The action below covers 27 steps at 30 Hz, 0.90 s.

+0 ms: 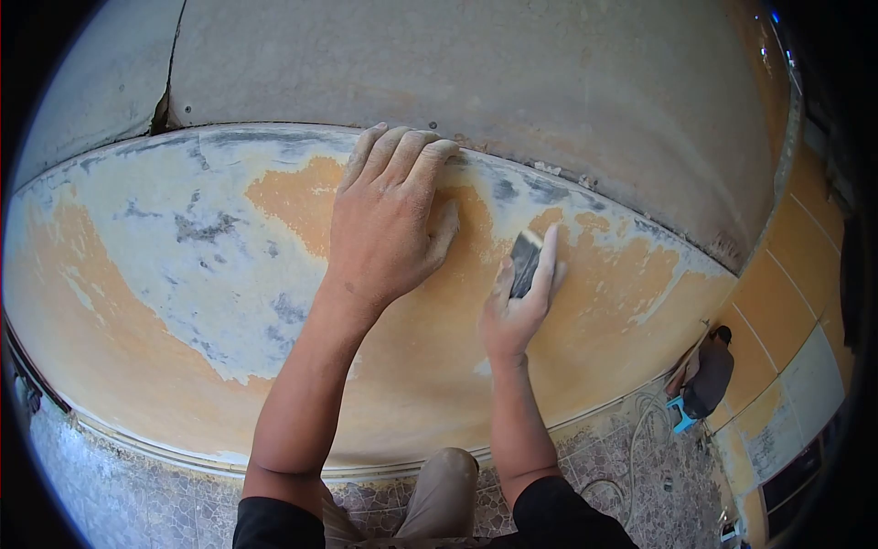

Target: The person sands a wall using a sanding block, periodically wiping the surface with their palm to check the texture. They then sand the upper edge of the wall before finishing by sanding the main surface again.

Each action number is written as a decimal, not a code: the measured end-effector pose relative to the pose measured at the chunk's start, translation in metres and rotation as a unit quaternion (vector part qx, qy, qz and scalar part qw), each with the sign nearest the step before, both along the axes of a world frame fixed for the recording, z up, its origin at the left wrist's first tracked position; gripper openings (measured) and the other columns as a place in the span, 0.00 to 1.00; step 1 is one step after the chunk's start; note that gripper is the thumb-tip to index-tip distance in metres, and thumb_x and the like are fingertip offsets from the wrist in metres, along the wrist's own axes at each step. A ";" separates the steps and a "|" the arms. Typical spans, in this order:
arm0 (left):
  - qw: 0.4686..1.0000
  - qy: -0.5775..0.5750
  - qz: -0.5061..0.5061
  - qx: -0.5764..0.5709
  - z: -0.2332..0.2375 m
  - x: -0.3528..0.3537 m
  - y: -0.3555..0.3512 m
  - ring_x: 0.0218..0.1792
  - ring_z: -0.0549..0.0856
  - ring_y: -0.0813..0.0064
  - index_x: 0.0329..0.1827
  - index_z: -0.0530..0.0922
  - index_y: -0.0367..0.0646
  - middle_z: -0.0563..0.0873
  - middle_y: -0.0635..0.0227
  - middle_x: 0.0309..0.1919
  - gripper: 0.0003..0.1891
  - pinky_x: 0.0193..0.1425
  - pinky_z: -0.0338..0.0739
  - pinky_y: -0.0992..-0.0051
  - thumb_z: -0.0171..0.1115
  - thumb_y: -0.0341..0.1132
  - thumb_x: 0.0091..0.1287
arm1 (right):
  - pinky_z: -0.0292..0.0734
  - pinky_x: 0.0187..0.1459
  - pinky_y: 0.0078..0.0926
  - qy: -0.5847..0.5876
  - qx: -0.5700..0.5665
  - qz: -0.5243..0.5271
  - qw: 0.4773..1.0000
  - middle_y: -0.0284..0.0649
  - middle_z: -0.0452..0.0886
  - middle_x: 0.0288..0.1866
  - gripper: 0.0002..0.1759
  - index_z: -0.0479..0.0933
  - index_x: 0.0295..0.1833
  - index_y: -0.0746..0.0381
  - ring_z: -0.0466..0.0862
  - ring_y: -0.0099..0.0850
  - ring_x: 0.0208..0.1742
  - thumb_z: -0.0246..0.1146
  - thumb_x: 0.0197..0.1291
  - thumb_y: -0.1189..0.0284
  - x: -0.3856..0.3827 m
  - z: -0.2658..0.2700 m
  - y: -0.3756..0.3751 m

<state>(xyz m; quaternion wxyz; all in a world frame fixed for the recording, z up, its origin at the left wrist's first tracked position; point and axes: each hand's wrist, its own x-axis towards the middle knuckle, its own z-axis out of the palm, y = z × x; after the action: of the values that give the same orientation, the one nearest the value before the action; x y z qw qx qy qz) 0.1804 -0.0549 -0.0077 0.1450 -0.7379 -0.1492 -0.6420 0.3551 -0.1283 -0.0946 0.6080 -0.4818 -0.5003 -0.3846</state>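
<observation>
My left hand (389, 215) rests on the upper rim of a curved wall (412, 357), its dusty fingers laid over the edge and holding nothing. To its right, my right hand (526, 288) grips a small dark block (524, 263) with a pale edge between thumb and fingers, close to the wall's face. The wall shows patchy orange paint, whitish filler and grey marks. Pale dust coats both hands.
A grey flat surface (476, 64) lies beyond the rim. At the right a person (711, 373) sits on a blue stool (680, 416) near a hose (633, 448). Below are stone-patterned paving (146, 489) and my knee (446, 485).
</observation>
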 end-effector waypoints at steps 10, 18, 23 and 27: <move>1.000 0.011 0.014 0.000 0.001 0.001 -0.001 0.66 0.80 0.54 0.65 0.79 0.46 0.85 0.62 0.60 0.28 0.83 0.66 0.51 0.73 0.31 0.59 | 0.76 0.54 0.43 -0.051 -0.069 0.008 0.996 0.51 0.78 0.58 0.33 0.69 0.81 0.70 0.79 0.47 0.54 0.64 0.71 0.82 -0.030 -0.091 0.012; 0.998 0.047 0.047 0.007 -0.005 -0.001 0.004 0.74 0.76 0.52 0.71 0.78 0.48 0.82 0.62 0.67 0.30 0.87 0.60 0.47 0.73 0.35 0.63 | 0.75 0.58 0.60 0.126 -0.205 0.140 0.961 0.72 0.75 0.62 0.41 0.55 0.80 0.82 0.79 0.65 0.56 0.67 0.72 0.73 -0.024 -0.311 -0.023; 0.992 0.055 0.116 0.007 -0.029 0.021 0.004 0.87 0.62 0.52 0.84 0.70 0.52 0.72 0.60 0.83 0.39 0.91 0.45 0.43 0.70 0.46 0.69 | 0.75 0.59 0.62 0.045 -0.260 0.039 0.964 0.71 0.76 0.60 0.41 0.55 0.81 0.79 0.79 0.66 0.55 0.66 0.72 0.72 -0.001 -0.369 -0.036; 0.985 0.070 0.160 -0.007 -0.050 0.045 -0.003 0.90 0.56 0.53 0.89 0.64 0.52 0.63 0.60 0.88 0.43 0.91 0.37 0.44 0.68 0.52 0.71 | 0.77 0.53 0.62 0.039 -0.260 -0.006 0.965 0.71 0.78 0.58 0.42 0.55 0.82 0.77 0.81 0.66 0.51 0.67 0.71 0.73 -0.006 -0.400 -0.037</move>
<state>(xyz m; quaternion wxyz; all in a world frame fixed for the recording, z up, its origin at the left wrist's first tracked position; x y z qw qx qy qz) 0.2258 -0.0579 -0.0575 0.2505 -0.7486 -0.2592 -0.5565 0.3489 -0.1653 -0.4945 0.4785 -0.6410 -0.5562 -0.2254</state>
